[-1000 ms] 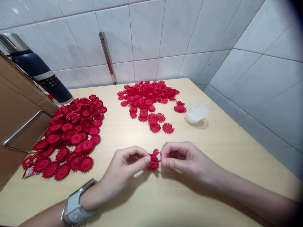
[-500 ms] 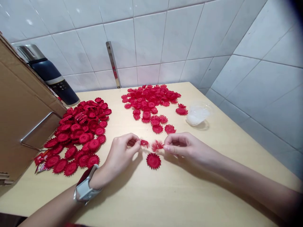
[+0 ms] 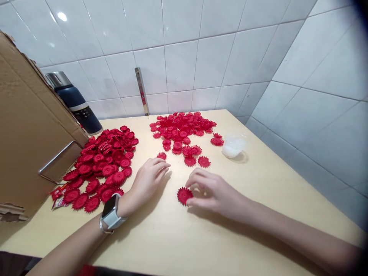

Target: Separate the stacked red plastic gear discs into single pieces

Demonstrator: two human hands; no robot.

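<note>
Resting palm-down on the surface (image 3: 258, 199), the left hand (image 3: 148, 178) lies with fingers loosely stretched and nothing in its grasp; its fingertips stop just short of a lone flower (image 3: 161, 155). The right hand (image 3: 208, 189) is curled over, fingertips touching the edge of another red flower (image 3: 184, 195) that lies flat on the surface (whether it is pinched or merely touched cannot be told). A watch (image 3: 110, 212) sits on the left wrist, its screen dark, no writing legible.

Left of the hands spreads a pile (image 3: 102, 165) of red flowers; beyond them a second heap (image 3: 184, 128) reaches toward the tiled wall. A clear cup (image 3: 233, 145) stands just right of that heap, its contents whitish and hard to make out. A cardboard box (image 3: 31, 138) is cut off at the left edge and partly hides a dark flask (image 3: 76, 103); marks on the flask are too small to read. A red scrap (image 3: 57, 193) peeks out beside the pile. Near side and right side of the surface lie bare, open to the edges.
</note>
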